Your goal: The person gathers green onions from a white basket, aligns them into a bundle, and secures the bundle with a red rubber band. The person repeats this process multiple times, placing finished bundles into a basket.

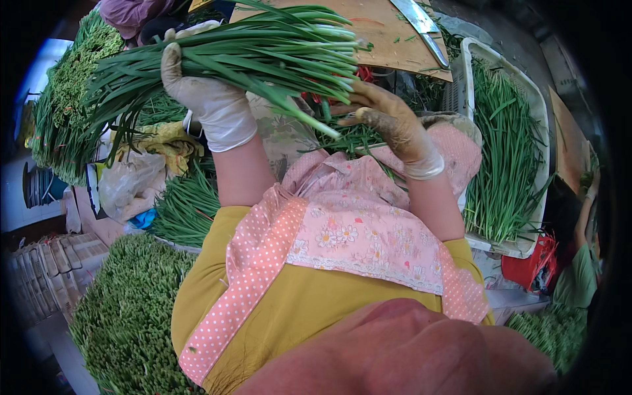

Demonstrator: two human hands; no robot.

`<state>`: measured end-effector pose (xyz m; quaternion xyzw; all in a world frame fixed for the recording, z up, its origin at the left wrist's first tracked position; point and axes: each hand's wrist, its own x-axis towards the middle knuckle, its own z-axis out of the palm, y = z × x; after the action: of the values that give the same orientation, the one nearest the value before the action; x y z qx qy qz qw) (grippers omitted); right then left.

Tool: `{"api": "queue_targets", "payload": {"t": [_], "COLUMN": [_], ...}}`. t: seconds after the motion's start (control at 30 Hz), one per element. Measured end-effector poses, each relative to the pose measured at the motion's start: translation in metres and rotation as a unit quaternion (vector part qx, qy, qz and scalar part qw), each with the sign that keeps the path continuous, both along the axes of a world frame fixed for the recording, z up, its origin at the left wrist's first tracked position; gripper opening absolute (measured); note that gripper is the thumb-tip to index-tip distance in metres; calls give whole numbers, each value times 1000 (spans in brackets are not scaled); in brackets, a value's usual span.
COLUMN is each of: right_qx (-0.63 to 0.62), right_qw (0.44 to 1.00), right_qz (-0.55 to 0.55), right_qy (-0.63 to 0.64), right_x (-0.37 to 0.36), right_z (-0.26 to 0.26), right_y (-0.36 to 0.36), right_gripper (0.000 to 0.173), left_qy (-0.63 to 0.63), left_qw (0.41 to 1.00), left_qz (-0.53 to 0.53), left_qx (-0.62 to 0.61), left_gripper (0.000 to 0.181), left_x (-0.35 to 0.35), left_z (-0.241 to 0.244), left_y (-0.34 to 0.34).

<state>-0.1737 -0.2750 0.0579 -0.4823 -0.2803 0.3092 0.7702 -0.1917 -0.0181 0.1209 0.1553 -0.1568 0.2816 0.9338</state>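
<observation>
My left hand (210,98), in a whitish glove, is closed around a bunch of garlic chives (256,59), near its leafy part. The bunch lies nearly level, its pale stem ends pointing right. My right hand (395,121), in a soiled glove, is at those stem ends with its fingers spread; whether its fingertips touch them I cannot tell. One thicker stalk hangs below the rest of the bunch. Loose chives (353,138) lie on my lap under the hands. A wide-bladed knife (424,32) rests on the wooden board (390,57) beyond my right hand.
At right stands a white plastic crate (543,148) full of chives, with a red bag (526,264) below it. Piled greens (133,306), a clear plastic bag (131,182) and stacked crates (54,271) are at left. A person (577,276) is at far right, another (133,15) at upper left.
</observation>
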Motion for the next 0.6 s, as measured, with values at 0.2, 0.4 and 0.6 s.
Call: {"api": "queue_targets", "payload": {"t": [0.2, 0.4, 0.6], "right_qx": [56, -14, -29], "right_qw": [985, 976, 962], "right_qz": [-136, -216, -263], "right_qy": [86, 28, -68], "right_x": [-4, -7, -4], "right_z": [-18, -10, -14], "right_y": [27, 25, 6], "right_gripper": [27, 25, 16], "left_qy": [26, 73, 115], "left_qw": [999, 995, 989], "left_qz": [15, 50, 86], "left_qx": [39, 40, 19], "left_gripper": [28, 30, 25], "left_x": [12, 13, 19], "left_z": [-22, -17, -23], "left_y": [-26, -35, -17]}}
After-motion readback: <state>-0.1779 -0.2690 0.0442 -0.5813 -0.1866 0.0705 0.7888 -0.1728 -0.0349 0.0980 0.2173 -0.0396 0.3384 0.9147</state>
